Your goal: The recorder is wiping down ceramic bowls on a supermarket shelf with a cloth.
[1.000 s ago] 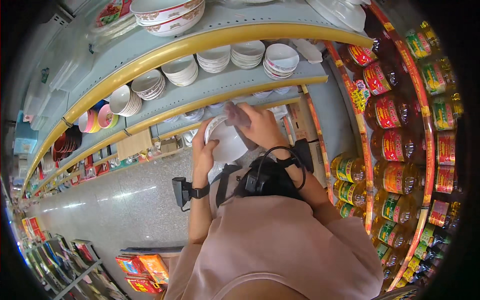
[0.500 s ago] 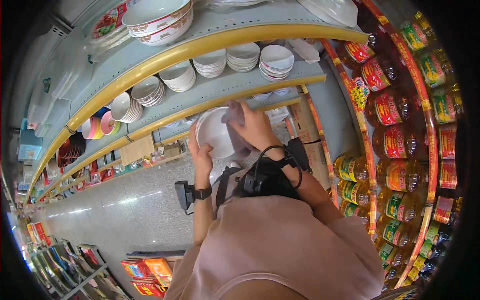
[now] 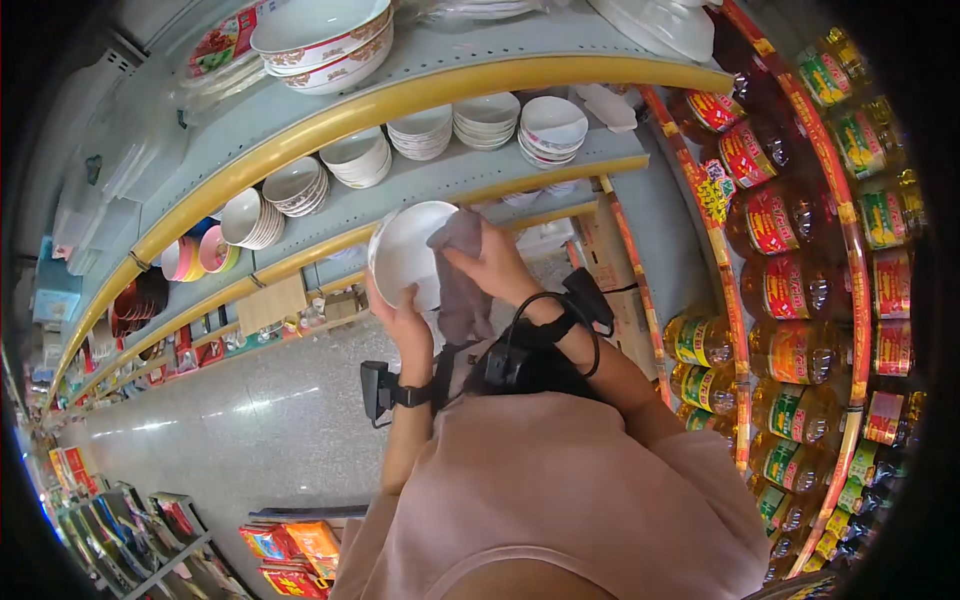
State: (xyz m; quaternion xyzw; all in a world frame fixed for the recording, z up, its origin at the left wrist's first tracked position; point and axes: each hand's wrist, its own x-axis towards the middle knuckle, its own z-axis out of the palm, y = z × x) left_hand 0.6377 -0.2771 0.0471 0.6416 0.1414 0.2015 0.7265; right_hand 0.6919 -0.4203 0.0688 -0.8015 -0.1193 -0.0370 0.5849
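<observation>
A white bowl (image 3: 408,255) is tilted in front of me, its inside turned toward me. My left hand (image 3: 402,318) grips its near left rim, thumb on the inside and fingers behind. My right hand (image 3: 495,265) holds a greyish-purple cloth (image 3: 462,290) against the bowl's right side. The cloth drapes down over that rim and hides part of it. Some fingertips of the right hand are covered by the cloth.
Stacks of white bowls (image 3: 357,158) line the shelf ahead, behind a yellow edge strip (image 3: 400,92). Larger patterned bowls (image 3: 330,50) stand on the shelf above. Bottles of oil (image 3: 775,220) fill racks at the right. Red and orange packets (image 3: 290,545) lie at lower left.
The bowl and both hands have shifted slightly left. The cloth has moved along the bowl's right side and now hangs lower and more spread out.
</observation>
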